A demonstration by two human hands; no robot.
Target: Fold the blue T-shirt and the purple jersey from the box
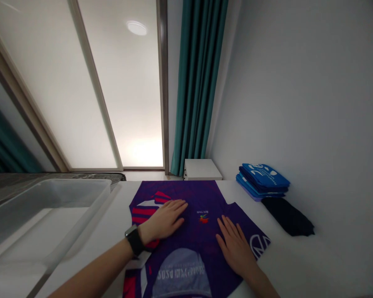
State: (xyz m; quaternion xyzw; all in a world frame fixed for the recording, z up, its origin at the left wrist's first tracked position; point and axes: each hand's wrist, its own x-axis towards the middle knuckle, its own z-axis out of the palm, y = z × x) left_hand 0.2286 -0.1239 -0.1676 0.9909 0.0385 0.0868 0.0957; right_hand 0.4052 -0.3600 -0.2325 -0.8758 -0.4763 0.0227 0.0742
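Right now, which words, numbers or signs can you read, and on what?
"2024": grey panel of the purple garment; the characters after it are too blurred.
Small characters above the garment's red-and-green logo: too small.
White emblem beside the right hand: no sure letters.
White print on the folded blue stack: too blurred.

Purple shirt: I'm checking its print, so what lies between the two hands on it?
In the head view, purple fabric bearing a small orange logo lies between the left hand and right hand.
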